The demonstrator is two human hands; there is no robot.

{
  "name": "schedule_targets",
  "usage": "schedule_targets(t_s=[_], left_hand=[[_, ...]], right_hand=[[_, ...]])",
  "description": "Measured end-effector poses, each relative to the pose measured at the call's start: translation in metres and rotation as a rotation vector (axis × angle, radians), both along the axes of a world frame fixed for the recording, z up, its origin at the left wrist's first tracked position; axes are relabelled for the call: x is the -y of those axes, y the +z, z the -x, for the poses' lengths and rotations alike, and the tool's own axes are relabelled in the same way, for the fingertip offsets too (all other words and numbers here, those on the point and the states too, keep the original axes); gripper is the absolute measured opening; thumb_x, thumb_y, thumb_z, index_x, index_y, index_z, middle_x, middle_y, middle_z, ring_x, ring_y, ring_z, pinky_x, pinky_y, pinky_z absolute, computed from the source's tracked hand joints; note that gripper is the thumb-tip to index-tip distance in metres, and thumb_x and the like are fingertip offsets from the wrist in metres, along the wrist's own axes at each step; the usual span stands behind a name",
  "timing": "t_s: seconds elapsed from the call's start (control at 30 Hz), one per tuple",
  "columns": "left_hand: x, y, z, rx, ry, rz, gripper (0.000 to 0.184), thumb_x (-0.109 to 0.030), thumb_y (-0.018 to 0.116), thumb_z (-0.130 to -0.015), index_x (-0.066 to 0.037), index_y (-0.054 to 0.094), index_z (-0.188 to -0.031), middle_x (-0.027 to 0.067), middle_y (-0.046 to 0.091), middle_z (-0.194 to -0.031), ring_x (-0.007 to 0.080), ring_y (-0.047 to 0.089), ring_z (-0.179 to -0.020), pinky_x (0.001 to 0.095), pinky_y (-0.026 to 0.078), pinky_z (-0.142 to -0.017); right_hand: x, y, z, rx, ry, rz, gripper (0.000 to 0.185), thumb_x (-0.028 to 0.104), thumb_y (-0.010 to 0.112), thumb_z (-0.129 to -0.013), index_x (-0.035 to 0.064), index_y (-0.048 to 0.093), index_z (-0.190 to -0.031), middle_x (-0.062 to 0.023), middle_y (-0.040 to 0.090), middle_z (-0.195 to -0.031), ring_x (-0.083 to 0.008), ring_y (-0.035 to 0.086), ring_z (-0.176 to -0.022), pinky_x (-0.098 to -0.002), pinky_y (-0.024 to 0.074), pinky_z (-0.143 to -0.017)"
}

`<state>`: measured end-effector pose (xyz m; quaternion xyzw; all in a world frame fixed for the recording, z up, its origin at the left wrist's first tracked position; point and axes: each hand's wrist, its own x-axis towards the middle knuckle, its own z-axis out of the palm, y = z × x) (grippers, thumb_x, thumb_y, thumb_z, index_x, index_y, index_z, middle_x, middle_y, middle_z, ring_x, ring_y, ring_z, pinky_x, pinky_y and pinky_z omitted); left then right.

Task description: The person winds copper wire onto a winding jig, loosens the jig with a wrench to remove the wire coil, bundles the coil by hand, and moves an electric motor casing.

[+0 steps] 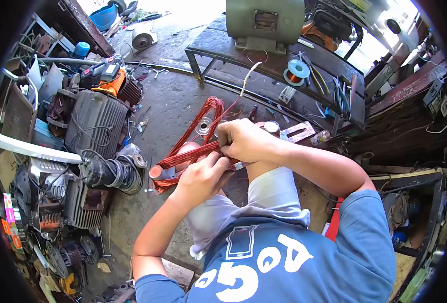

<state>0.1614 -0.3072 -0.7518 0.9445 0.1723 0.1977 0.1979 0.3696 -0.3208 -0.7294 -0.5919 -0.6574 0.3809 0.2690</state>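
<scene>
A long loop of red copper wire (188, 155) is stretched around round posts on a winding frame over my lap. My left hand (203, 179) is closed at the lower side of the wire bundle, its fingertips pressed on the strands. Just above and to the right, my right hand (246, 141) pinches at the same bundle, and the two hands' fingertips nearly meet. What lies between the fingertips is hidden. A white sleeve (249, 78) on a wire runs up from near my right hand towards the bench.
A metal bench (218, 48) ahead carries a big green motor housing (265, 22), a wire spool (296, 72) and pliers (317, 78). Finned motor casings (96, 123) and an orange tool (111, 83) crowd the left. Shelving (425, 227) stands at the right.
</scene>
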Motion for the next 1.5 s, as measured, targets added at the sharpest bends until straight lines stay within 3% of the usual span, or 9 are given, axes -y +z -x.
schedule_targets(t_s=[0.33, 0.4, 0.6, 0.77, 0.9, 1.0, 1.17, 1.27, 1.5], left_hand=[[-0.004, -0.003, 0.003, 0.032, -0.041, 0.036, 0.016, -0.014, 0.065, -0.095, -0.004, 0.057, -0.104, 0.0145, 0.063, -0.092, 0.0327, 0.069, -0.079, 0.0430, 0.056, -0.066], [-0.005, -0.001, 0.003, 0.046, -0.027, 0.075, 0.017, -0.014, 0.065, -0.095, -0.002, 0.055, -0.102, 0.0148, 0.064, -0.089, 0.0328, 0.069, -0.079, 0.0428, 0.055, -0.067], [-0.006, -0.001, 0.002, 0.040, -0.038, 0.142, 0.015, -0.010, 0.063, -0.095, -0.001, 0.052, -0.100, 0.0146, 0.061, -0.083, 0.0335, 0.067, -0.078, 0.0426, 0.054, -0.066], [-0.002, -0.006, 0.002, 0.049, -0.033, 0.129, 0.015, -0.009, 0.064, -0.094, -0.001, 0.053, -0.099, 0.0150, 0.061, -0.084, 0.0343, 0.067, -0.078, 0.0431, 0.053, -0.065], [-0.003, -0.005, 0.002, 0.083, -0.011, 0.157, 0.014, -0.009, 0.066, -0.095, -0.001, 0.056, -0.099, 0.0161, 0.062, -0.086, 0.0369, 0.066, -0.076, 0.0450, 0.053, -0.065], [-0.001, -0.002, 0.001, 0.073, 0.006, 0.171, 0.014, -0.008, 0.067, -0.094, -0.001, 0.057, -0.100, 0.0159, 0.062, -0.087, 0.0368, 0.066, -0.076, 0.0448, 0.053, -0.065], [0.000, -0.005, 0.002, 0.050, -0.004, 0.164, 0.016, -0.010, 0.066, -0.094, -0.002, 0.055, -0.103, 0.0148, 0.064, -0.092, 0.0353, 0.068, -0.082, 0.0441, 0.055, -0.066], [-0.001, -0.005, 0.002, 0.085, -0.004, 0.165, 0.016, -0.010, 0.065, -0.094, -0.002, 0.055, -0.103, 0.0150, 0.064, -0.092, 0.0359, 0.068, -0.083, 0.0448, 0.055, -0.068], [-0.001, -0.006, 0.003, 0.116, 0.003, 0.233, 0.015, -0.007, 0.067, -0.093, 0.002, 0.058, -0.102, 0.0180, 0.061, -0.089, 0.0389, 0.065, -0.081, 0.0473, 0.053, -0.070]], right_hand=[[0.025, -0.002, 0.003, 0.034, -0.069, -0.055, 0.013, 0.007, 0.072, -0.080, -0.0012, 0.067, -0.089, -0.0168, 0.073, -0.082, -0.0279, 0.074, -0.077, -0.0385, 0.0561, -0.071], [0.041, 0.002, 0.005, 0.140, -0.074, -0.175, 0.013, 0.004, 0.071, -0.079, 0.0009, 0.067, -0.091, -0.0133, 0.073, -0.086, -0.0320, 0.072, -0.082, -0.0394, 0.0543, -0.079], [0.067, -0.026, 0.009, 0.100, -0.071, -0.672, 0.013, 0.003, 0.076, -0.075, 0.0065, 0.066, -0.081, -0.0045, 0.075, -0.096, -0.0251, 0.070, -0.093, -0.0407, 0.0473, -0.096], [0.079, -0.033, 0.001, 0.323, 0.044, -0.829, 0.014, 0.005, 0.077, -0.077, 0.0055, 0.073, -0.091, -0.0080, 0.073, -0.112, -0.0255, 0.069, -0.104, -0.0439, 0.0472, -0.102], [0.075, -0.022, -0.004, 0.158, 0.093, -0.667, 0.012, 0.006, 0.073, -0.083, 0.0036, 0.073, -0.095, -0.0101, 0.072, -0.112, -0.0292, 0.069, -0.104, -0.0454, 0.0522, -0.097], [0.064, -0.007, -0.013, 0.046, 0.118, -0.349, 0.015, 0.007, 0.073, -0.083, 0.0036, 0.073, -0.098, -0.0130, 0.071, -0.112, -0.0323, 0.069, -0.103, -0.0440, 0.0544, -0.091], [0.036, 0.010, -0.020, 0.107, 0.233, -0.079, 0.020, 0.015, 0.077, -0.081, 0.0011, 0.076, -0.095, -0.0186, 0.075, -0.087, -0.0365, 0.072, -0.088, -0.0426, 0.0555, -0.084], [0.033, 0.009, -0.015, 0.160, 0.226, -0.005, 0.018, 0.012, 0.079, -0.082, -0.0007, 0.074, -0.093, -0.0168, 0.073, -0.086, -0.0355, 0.071, -0.087, -0.0420, 0.0555, -0.079], [0.049, -0.012, -0.003, 0.280, 0.207, -0.375, 0.026, 0.013, 0.080, -0.075, 0.0025, 0.062, -0.091, -0.0126, 0.065, -0.089, -0.0329, 0.069, -0.086, -0.0434, 0.0558, -0.075]])
